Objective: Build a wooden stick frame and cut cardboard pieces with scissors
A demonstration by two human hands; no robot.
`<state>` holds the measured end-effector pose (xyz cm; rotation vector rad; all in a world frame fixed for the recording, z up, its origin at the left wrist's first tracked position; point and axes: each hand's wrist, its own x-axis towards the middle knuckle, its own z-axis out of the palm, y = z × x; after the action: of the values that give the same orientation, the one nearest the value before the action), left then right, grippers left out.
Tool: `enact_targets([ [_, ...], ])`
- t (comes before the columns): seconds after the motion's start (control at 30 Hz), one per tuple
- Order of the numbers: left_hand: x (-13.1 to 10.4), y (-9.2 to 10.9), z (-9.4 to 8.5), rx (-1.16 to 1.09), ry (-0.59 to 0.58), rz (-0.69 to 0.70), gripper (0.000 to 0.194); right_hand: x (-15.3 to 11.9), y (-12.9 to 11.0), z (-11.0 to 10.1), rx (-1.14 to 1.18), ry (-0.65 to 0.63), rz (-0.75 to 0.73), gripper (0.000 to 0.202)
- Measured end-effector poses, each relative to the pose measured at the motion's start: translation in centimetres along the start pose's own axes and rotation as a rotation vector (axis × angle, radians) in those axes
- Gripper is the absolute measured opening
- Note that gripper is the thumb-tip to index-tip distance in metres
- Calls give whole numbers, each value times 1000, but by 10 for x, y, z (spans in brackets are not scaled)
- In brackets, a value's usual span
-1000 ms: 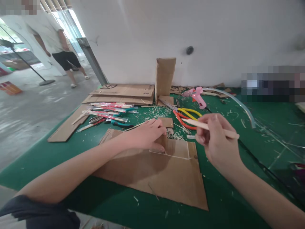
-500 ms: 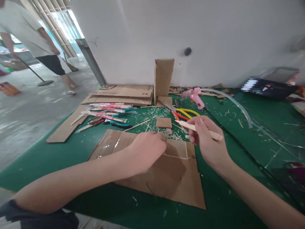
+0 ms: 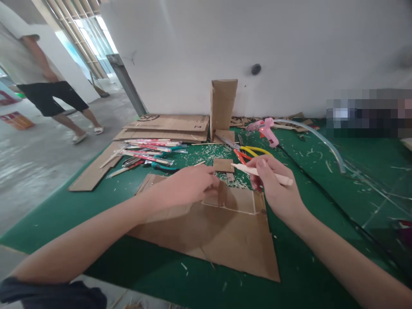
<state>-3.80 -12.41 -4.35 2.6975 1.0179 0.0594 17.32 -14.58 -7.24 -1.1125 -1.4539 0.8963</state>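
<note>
My right hand point(image 3: 272, 178) is closed round a pale, pointed wooden stick point(image 3: 283, 178), its tip toward the left, above the right part of a flat cardboard sheet point(image 3: 231, 240). My left hand point(image 3: 196, 182) hovers over the sheet's upper middle with its fingers curled; whatever they may hold is hidden. Pale lines mark a rectangle on the sheet near its upper right edge. Just beyond it lies a small cardboard piece point(image 3: 223, 165) among wood shavings.
Behind are pliers with yellow handles point(image 3: 255, 150), a pink glue gun point(image 3: 268, 132), an upright cardboard piece point(image 3: 223, 105) and stacked cardboard point(image 3: 167, 123). Wrapped sticks point(image 3: 148, 152) lie left on the green table point(image 3: 48, 223). A person point(image 3: 38, 73) stands at the far left.
My left hand has moved left, uncovering more of the marked rectangle. My right hand and the stick have shifted slightly left. The person in the background has changed position.
</note>
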Motion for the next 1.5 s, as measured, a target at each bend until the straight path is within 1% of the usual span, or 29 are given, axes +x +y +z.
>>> enact_targets([
  [0.07,0,-14,2,-7,-16,11,24,0,4,-2,3,8,1,32],
  [0.17,-2,-26,5,-42,-36,-10,26,0,8,-4,5,17,9,33],
  [0.37,-9,-34,2,-163,-25,-23,43,-1,8,0,-5,-1,-5,33],
  [0.53,-16,-45,-6,-309,-28,-74,45,-4,11,1,-21,-32,6,32],
  [0.7,-28,-55,-6,-312,-63,-109,43,-7,13,2,-24,-76,32,31],
  [0.77,-30,-56,-3,-271,-48,-109,44,-8,13,3,-34,-97,24,30],
  [0.9,-29,-50,4,-127,35,-67,43,-9,14,5,-62,-148,0,29],
  [1.07,-27,-42,6,-50,-27,-40,55,-12,14,6,-135,-207,-22,27],
  [1.17,-28,-40,7,-53,-37,-35,55,-12,13,5,-190,-234,-37,26],
  [1.33,-29,-39,6,-82,-62,-28,59,-13,13,5,-248,-262,-57,24],
  [1.5,-30,-39,6,-112,-61,-12,55,-12,13,5,-287,-280,-68,24],
])
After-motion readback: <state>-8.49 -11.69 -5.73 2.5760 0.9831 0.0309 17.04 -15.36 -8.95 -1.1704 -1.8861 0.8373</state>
